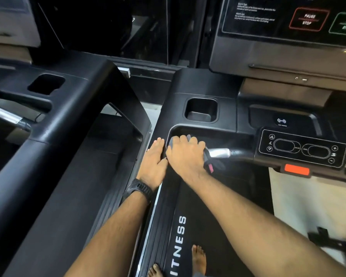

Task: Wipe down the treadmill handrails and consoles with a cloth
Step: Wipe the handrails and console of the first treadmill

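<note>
My right hand (185,153) curls over a grey cloth (209,159) with a pink tag and wraps it round the left end of the treadmill's front grip bar, whose silver sensor section (220,152) shows just right of my fingers. My left hand (155,158) lies flat with straight fingers on the black left handrail (169,108), touching my right hand's edge. The small control panel (302,147) with arrow and plus/minus buttons sits right of the bar. The main console (278,19) with PAUSE/STOP and START buttons rises at the top right.
A second treadmill's black handrail (54,124) and cup recess stand close on the left, with a narrow gap between machines. A square cup holder (201,109) sits ahead of my hands. An orange safety key (297,169) hangs below the panel. My bare feet stand on the belt (208,216).
</note>
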A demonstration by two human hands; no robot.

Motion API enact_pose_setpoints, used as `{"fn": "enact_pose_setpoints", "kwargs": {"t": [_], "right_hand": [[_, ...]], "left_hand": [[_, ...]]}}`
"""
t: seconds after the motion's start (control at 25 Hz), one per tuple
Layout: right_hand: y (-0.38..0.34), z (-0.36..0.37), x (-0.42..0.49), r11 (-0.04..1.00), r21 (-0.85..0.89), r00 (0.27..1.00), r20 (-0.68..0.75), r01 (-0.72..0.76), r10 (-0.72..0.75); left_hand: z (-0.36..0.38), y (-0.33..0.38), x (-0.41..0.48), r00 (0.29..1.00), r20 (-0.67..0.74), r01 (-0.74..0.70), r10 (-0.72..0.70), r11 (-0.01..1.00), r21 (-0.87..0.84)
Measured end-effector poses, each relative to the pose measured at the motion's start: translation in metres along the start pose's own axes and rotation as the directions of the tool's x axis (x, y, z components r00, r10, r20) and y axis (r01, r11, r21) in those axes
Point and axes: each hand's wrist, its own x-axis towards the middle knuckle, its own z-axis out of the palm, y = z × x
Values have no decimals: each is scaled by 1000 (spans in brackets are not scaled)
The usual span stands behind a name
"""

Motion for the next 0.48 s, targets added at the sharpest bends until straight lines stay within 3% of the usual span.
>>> {"fn": "enact_pose_setpoints", "kwargs": {"t": [0.04, 0.12, 0.24, 0.32, 0.48], "right_hand": [[-2, 1, 1, 999, 38, 1000, 6, -23, 23], [-5, -9, 21, 939, 265, 976, 49, -217, 212], [-15, -21, 43, 712, 508, 864, 144, -484, 483], [-29, -22, 42, 664, 562, 862, 207, -492, 463], [-35, -14, 33, 826, 444, 929, 281, -347, 239]], "left_hand": [[-1, 1, 0, 1000, -2, 2, -2, 1000, -6], [-2, 3, 0, 1000, 0, 18, -18, 1000, -18], [-3, 3, -1, 999, -21, 30, -32, 996, -86], [-4, -1, -1, 999, -30, 27, -31, 993, -116], [-6, 0, -1, 998, -38, 39, -45, 989, -143]]}}
